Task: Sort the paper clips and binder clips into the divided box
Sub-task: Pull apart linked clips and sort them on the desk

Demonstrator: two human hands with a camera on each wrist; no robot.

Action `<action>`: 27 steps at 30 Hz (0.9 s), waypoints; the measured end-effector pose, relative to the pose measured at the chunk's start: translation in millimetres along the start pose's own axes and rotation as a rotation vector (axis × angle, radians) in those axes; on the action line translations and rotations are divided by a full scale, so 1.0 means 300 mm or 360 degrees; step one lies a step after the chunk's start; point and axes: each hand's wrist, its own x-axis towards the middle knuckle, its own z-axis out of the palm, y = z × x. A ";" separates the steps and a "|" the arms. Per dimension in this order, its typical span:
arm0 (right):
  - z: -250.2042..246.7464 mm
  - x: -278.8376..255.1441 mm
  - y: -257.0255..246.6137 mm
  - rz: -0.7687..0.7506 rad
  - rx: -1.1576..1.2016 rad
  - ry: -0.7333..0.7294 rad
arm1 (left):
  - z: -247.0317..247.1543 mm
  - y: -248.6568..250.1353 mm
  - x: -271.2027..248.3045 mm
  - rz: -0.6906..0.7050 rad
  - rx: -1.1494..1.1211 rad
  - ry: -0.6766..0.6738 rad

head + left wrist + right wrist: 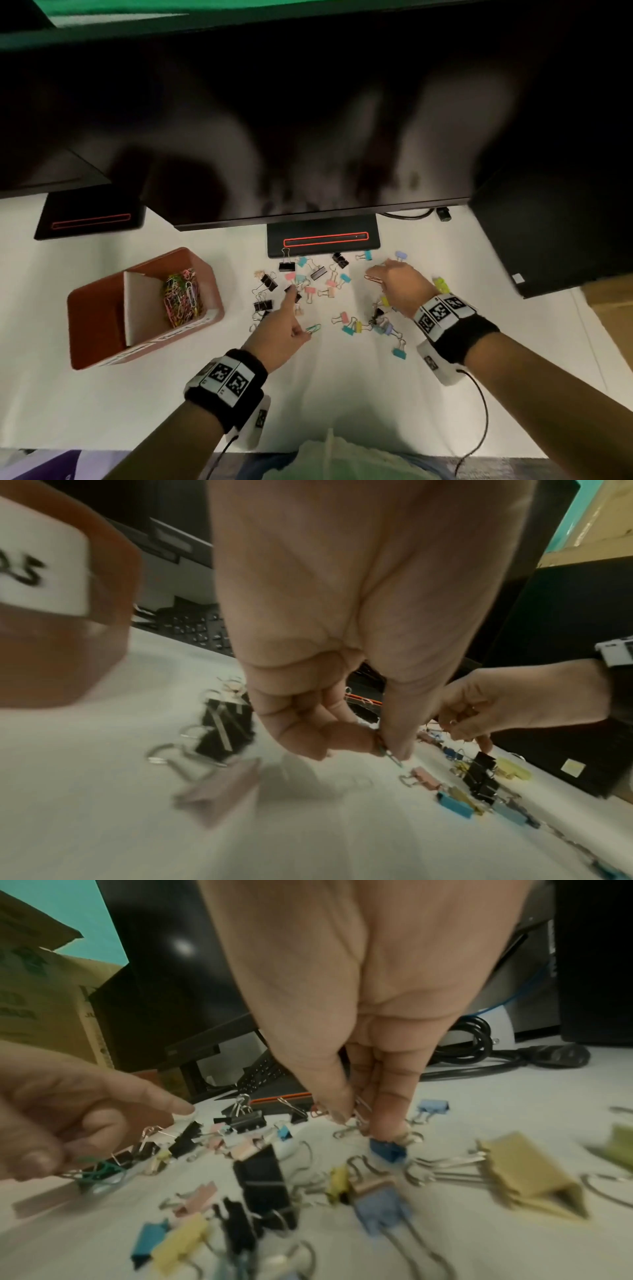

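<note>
A red-brown divided box (215, 301) sits at the left; its far compartment holds a heap of coloured paper clips (181, 296), its near compartment (97, 320) looks bare. Binder clips (310, 284) in black, pink, teal, yellow and blue lie scattered on the white table before the monitor stand. My left hand (306, 333) pinches a green paper clip (314, 329) between thumb and a curled finger, index finger stretched toward the black clips; the pinched green paper clip (392, 754) also shows from the wrist. My right hand (379, 279) pinches a reddish paper clip (372, 278) above the clips, fingertips (387, 1123) pointing down.
A dark monitor overhangs the table; its stand base (323, 240) is just behind the clips, a second base (90, 221) at the far left. A black computer case (548, 240) and a cardboard box (611, 301) stand at the right. A cable (407, 215) runs behind.
</note>
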 end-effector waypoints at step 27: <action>-0.058 0.082 -0.745 -0.0556 0.0265 0.0310 | -0.576 -0.332 -0.221 -0.0009 -0.0018 0.0783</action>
